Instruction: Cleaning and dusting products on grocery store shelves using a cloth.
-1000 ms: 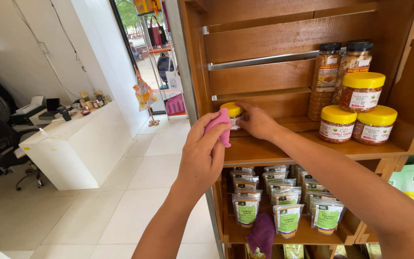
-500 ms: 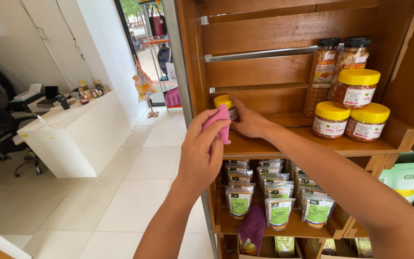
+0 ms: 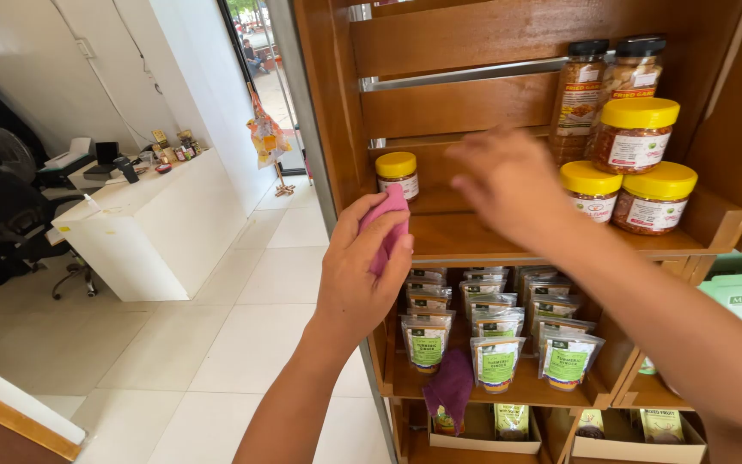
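We wipe at a wooden shelf (image 3: 474, 236).
Our left hand (image 3: 358, 275) pinches a pink cloth (image 3: 386, 225); our blurred right hand (image 3: 508, 180) hovers spread, its fingertips indistinct.

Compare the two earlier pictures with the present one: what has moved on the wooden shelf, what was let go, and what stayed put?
The right hand has let go of the small yellow-lidded jar and moved rightward toward the stacked jars. The small jar now stands alone at the shelf's left end. The left hand still keeps its grip on the pink cloth in front of the shelf. The stacked jars and the pouches below stayed as they were.
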